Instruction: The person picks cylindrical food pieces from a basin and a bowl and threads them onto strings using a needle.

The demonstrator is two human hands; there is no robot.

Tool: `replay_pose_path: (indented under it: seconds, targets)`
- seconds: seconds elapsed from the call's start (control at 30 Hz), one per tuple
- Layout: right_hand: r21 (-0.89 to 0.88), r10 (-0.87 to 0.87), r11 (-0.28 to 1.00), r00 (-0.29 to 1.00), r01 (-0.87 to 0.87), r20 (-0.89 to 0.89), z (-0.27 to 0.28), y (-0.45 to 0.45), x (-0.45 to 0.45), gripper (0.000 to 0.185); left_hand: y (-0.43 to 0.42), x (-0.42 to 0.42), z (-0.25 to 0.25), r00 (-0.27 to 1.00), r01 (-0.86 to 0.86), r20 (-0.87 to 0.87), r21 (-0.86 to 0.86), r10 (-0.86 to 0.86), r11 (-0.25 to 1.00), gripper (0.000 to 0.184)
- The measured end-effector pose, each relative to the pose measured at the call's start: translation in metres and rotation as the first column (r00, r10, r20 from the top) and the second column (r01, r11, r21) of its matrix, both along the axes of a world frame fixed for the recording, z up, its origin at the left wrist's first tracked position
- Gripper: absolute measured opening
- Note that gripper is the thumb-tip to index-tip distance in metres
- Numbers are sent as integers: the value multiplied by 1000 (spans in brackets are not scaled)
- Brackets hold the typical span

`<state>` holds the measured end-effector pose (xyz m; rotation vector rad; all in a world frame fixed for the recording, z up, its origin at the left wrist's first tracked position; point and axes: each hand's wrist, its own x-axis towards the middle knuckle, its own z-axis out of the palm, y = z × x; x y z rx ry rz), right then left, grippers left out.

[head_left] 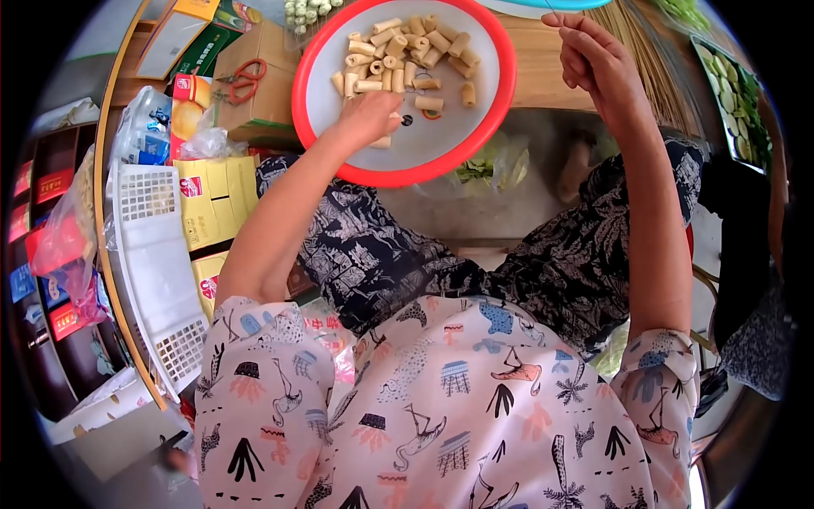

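Note:
A white basin with a red rim (pixel 507 72) holds many short tan tube-shaped food pieces (pixel 398 51), most heaped toward its far side. My left hand (pixel 369 119) reaches into the near left part of the basin, fingers bent down beside the pieces. A pale piece shows by its fingertips, but I cannot make out whether it is gripped. Raised right of the basin, my right hand (pixel 593 59) is closed, thumb and forefinger pinching a thin stick (pixel 550 7) whose far end leaves the view. Long thin sticks (pixel 644 55) lie bundled on the wooden table (pixel 543 81) beside that hand.
Orange-handled scissors (pixel 246 81) lie on a cardboard box (pixel 271 64) left of the basin. A white plastic basket (pixel 153 254) and yellow boxes (pixel 216 204) are further left. A tray of sliced green vegetables (pixel 729 102) is at the right. A blue-rimmed container (pixel 560 3) shows at the top.

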<state>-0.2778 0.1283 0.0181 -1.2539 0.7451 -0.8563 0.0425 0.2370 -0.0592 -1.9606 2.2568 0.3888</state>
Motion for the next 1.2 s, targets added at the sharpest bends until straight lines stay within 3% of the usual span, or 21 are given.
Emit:
replay_pose_path:
  seconds: [0.07,0.17,0.27,0.33,0.37,0.47,0.53,0.57,0.63,0.67,0.73,0.87,0.93,0.97,1.03,1.17,1.2]
  targets:
    - [-1,-3,1000,1000,3,-3,-1,0,0,28,2,8,-8,997,-63,-41,53,65,997,20]
    - [-25,30,999,999,-30,30,7,4,1,27,11,25,-26,1000,3,22,87,-5,996,24]
    - [84,-101,991,995,102,-23,22,13,0,17,26,25,-29,992,123,-21,-6,-123,992,28]
    - [88,-92,992,996,93,-10,22,12,0,17,29,25,-25,978,148,121,165,-169,975,35]
    - [87,-95,992,995,95,-8,22,12,0,17,29,25,-28,978,150,123,165,-171,975,35]
    - [96,-97,991,995,97,0,21,11,-2,16,28,22,-48,992,71,95,109,-81,991,37]
    - [66,-64,996,998,62,29,19,9,-3,16,22,14,-62,996,-50,-66,37,53,998,41]
    - [66,-64,996,998,62,28,18,8,-3,16,17,0,-54,996,-50,-67,38,52,998,41]
    - [91,-61,994,997,57,47,15,7,-2,15,8,-26,-36,842,-289,-369,310,394,906,45]
    - [90,-60,994,997,56,46,15,7,-2,15,7,-32,-35,841,-289,-370,309,395,906,45]
    - [95,-58,994,998,54,40,14,6,-2,15,7,-41,-34,881,-114,-448,114,153,987,51]
    - [91,-49,995,998,45,37,13,5,-3,15,-4,-39,-30,895,-172,-404,76,188,982,51]
    - [94,-77,993,997,77,-4,17,7,-1,16,-10,-38,-37,758,-301,-547,188,354,935,46]
    - [91,-73,993,997,73,-3,17,7,1,16,-12,-39,-43,757,-306,-548,185,356,934,46]
    - [93,-53,994,999,54,-10,15,6,-1,16,-17,-53,-49,926,-78,-375,-93,38,993,34]
    - [-26,55,998,998,-54,14,-7,-5,-5,27,-21,-66,-47,963,14,-264,-149,-54,989,22]
    - [-22,48,999,999,-47,13,-8,-5,-7,27,-23,-64,-50,961,105,-234,-172,-145,979,19]
